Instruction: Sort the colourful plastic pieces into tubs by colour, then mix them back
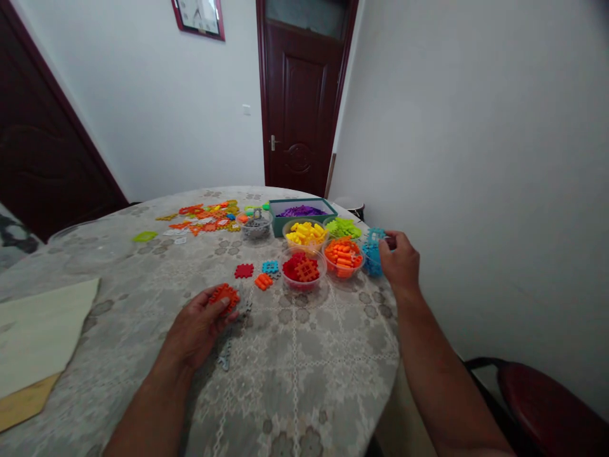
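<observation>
My left hand (197, 327) rests on the round table (295, 381) with its fingers closed on an orange waffle-block piece (224, 295). Grey pieces (228, 346) lie just under and beside that hand. My right hand (401, 261) reaches to the table's right edge and pinches a blue block (375, 236) above the tub of blue blocks (372, 259). Between the hands stand clear tubs of red blocks (303, 270) and orange blocks (343, 256). Loose red (244, 271), blue (270, 267) and orange (263, 281) pieces lie on the cloth.
Farther back are tubs of yellow (305, 233), green (343, 227) and grey (257, 226) blocks, a teal box of purple ones (301, 209) and a scatter of flat pieces (204, 218). Paper sheets (38, 336) lie at left. A dark red chair (547, 406) stands at right.
</observation>
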The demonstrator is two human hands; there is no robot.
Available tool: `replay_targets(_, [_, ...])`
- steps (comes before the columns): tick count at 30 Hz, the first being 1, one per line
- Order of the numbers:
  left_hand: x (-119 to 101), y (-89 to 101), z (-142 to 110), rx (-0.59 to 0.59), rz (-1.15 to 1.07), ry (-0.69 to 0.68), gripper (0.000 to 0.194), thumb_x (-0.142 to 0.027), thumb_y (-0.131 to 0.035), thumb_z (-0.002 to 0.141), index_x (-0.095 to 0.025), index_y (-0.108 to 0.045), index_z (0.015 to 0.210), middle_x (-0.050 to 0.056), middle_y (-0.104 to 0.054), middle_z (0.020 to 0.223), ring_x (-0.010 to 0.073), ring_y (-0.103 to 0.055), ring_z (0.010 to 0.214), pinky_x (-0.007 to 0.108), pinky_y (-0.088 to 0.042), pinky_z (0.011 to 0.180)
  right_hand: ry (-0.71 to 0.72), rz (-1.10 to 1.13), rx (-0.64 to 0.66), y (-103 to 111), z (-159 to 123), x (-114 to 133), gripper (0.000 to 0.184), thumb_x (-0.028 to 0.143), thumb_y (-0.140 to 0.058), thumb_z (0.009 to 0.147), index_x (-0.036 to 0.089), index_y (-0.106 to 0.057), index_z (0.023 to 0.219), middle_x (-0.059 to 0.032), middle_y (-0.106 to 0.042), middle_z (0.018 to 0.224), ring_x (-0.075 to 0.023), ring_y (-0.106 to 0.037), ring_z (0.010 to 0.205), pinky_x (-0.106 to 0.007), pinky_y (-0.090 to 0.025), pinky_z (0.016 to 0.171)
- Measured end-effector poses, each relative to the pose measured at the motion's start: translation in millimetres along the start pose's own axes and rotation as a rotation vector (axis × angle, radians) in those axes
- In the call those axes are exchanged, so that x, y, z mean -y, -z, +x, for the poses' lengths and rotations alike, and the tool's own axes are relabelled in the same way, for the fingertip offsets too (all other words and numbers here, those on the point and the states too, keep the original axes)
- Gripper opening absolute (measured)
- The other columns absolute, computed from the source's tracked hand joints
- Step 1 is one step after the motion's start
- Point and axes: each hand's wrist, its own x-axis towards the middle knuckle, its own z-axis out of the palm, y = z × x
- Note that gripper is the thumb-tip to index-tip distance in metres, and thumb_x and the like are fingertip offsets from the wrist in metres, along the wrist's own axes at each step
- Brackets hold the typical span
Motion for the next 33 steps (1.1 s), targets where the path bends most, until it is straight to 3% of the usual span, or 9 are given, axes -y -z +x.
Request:
replay_targets(5, [1.0, 1.7, 2.8, -0.027, 0.017, -0.011, 0.03, -0.005, -0.079, 0.079, -0.016, -0.073, 0.106, 0.008, -0.076, 0.104, 0.0166, -0.074, 0.081, 0.028, -0.069, 0.067, 0.029, -0.091, 0.035, -0.3, 1.2, -23.0, 0.038, 0.041, -0.056, 0.088, 0.019, -0.075, 0.113, -0.012, -0.08, 0.096, -0.0275, -0.072, 0.088, -0.039, -0.053, 0.087])
replay_targets(12, [5.2, 4.5, 9.0, -0.029, 0.035, -0.015, 0.026, -0.005, -0.077, 0.083, -0.016, -0.073, 0.106, 0.009, -0.076, 0.109, 0.0177, -0.075, 0.084, 0.028, -0.068, 0.065, 0.032, -0.15, -0.09, 2.0, 18.7, -48.7, 0.036, 0.037, -0.054, 0.09, 0.017, -0.075, 0.111, -0.0132, -0.079, 0.096, -0.0273, -0.07, 0.084, -0.039, -0.052, 0.084])
replay_targets(24, [6.2, 1.7, 2.3, -0.019, 0.066, -0.039, 0.026, -0.013, -0.083, 0.079, -0.015, -0.072, 0.102, 0.009, -0.076, 0.104, 0.0168, -0.073, 0.08, 0.026, -0.067, 0.06, 0.147, -0.357, -0.031, -5.8, 0.9, -59.7, 0.033, 0.035, -0.055, 0.088, 0.014, -0.076, 0.103, -0.018, -0.073, 0.098, -0.0309, -0.065, 0.089, -0.042, -0.05, 0.083])
replay_targets(27, [8.8, 1.6, 0.2, 0.022, 0.068, -0.051, 0.029, -0.018, -0.085, 0.078, -0.015, -0.072, 0.104, 0.01, -0.076, 0.104, 0.0166, -0.073, 0.081, 0.026, -0.066, 0.061, 0.187, -0.278, -0.063, -3.5, -4.7, -45.8, 0.033, 0.036, -0.054, 0.088, 0.016, -0.077, 0.102, -0.0165, -0.073, 0.095, -0.0315, -0.064, 0.089, -0.045, -0.051, 0.085])
replay_targets(30, [11.3, 1.9, -0.5, 0.048, 0.069, -0.064, 0.031, -0.02, -0.085, 0.079, -0.015, -0.071, 0.106, 0.01, -0.075, 0.103, 0.0169, -0.072, 0.081, 0.027, -0.066, 0.061, 0.254, -0.121, -0.031, -1.1, -22.6, -6.9, 0.031, 0.037, -0.053, 0.091, 0.018, -0.076, 0.101, -0.0146, -0.074, 0.097, -0.0312, -0.066, 0.093, -0.046, -0.052, 0.091])
replay_targets(33, [10.7, 0.9, -2.9, 0.076, 0.07, -0.064, 0.03, -0.022, -0.085, 0.079, -0.015, -0.07, 0.103, 0.008, -0.073, 0.098, 0.0152, -0.069, 0.076, 0.028, -0.066, 0.061, 0.295, 0.121, 0.215, -3.9, -56.3, 49.5, 0.03, 0.041, -0.055, 0.096, 0.022, -0.076, 0.104, -0.0107, -0.076, 0.102, -0.0278, -0.069, 0.092, -0.043, -0.055, 0.088])
